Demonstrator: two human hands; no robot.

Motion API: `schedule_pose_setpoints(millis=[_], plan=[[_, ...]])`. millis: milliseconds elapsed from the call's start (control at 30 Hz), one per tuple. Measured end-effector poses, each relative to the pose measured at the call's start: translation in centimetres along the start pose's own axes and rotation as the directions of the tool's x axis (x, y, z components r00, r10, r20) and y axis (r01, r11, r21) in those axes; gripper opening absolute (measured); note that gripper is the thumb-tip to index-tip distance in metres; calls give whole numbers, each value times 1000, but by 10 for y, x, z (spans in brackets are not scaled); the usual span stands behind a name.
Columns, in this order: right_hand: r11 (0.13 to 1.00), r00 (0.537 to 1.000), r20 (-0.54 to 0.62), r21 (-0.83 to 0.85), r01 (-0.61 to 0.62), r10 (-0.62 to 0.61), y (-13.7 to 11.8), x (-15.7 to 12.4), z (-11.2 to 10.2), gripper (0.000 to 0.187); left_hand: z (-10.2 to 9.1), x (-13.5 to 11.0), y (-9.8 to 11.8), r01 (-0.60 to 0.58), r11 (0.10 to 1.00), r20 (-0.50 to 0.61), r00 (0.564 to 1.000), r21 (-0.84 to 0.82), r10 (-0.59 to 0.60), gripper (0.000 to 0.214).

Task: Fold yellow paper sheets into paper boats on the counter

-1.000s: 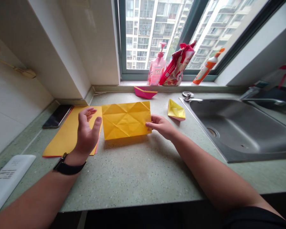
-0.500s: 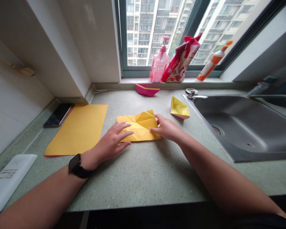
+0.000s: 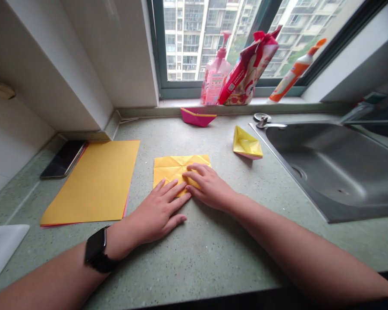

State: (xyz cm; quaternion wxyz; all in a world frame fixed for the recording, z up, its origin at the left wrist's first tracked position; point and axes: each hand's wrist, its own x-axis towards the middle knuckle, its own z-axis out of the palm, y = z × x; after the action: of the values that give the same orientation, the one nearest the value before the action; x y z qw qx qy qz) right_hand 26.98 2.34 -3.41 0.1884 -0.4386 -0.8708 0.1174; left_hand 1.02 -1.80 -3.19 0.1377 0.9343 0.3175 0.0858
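A creased yellow sheet of paper (image 3: pixel 171 162) lies nearly flat on the counter in front of me. Across its lower left part rests my left hand (image 3: pixel 160 211), fingers spread and thumb on the counter; a black watch is on that wrist. My right hand (image 3: pixel 208 187) lies over the sheet's right half with its fingers stretched out, fingertips close to the left hand's. Both hands cover much of the lower part of the paper. Beyond it stand a pink folded paper boat (image 3: pixel 198 117) and, to the right, a yellow folded paper boat (image 3: pixel 246 142).
Left of my hands lies a stack of coloured paper (image 3: pixel 97 181), beside a phone (image 3: pixel 64 159). A white object (image 3: pixel 4 245) sits at the left edge. On the right is a steel sink (image 3: pixel 336 172). A pump bottle (image 3: pixel 215 77), a red bag (image 3: pixel 248 71) and an orange bottle (image 3: pixel 292 75) line the windowsill.
The raised fold at the paper's upper right now lies flat. My right hand has moved left from the right edge onto the sheet, and its fingers have stretched out. The view has shifted slightly.
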Motion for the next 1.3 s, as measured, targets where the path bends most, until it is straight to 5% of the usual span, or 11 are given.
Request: schedule_pose_setpoints(millis=[400,867,1300], plan=[[999,992,127,-53,-11,18,11,-7,5,62,-7,-6,-4,-3,1000,47,999,-27,4,66],[997,969,234,-16,81,-75,29,-2,-17,64,-24,-8,-12,17,996,0,1000,-89,-17,44],[979,958,280,205,9,-68,60,-5,-50,74,-42,-11,-20,39,994,-76,996,-104,-47,30]])
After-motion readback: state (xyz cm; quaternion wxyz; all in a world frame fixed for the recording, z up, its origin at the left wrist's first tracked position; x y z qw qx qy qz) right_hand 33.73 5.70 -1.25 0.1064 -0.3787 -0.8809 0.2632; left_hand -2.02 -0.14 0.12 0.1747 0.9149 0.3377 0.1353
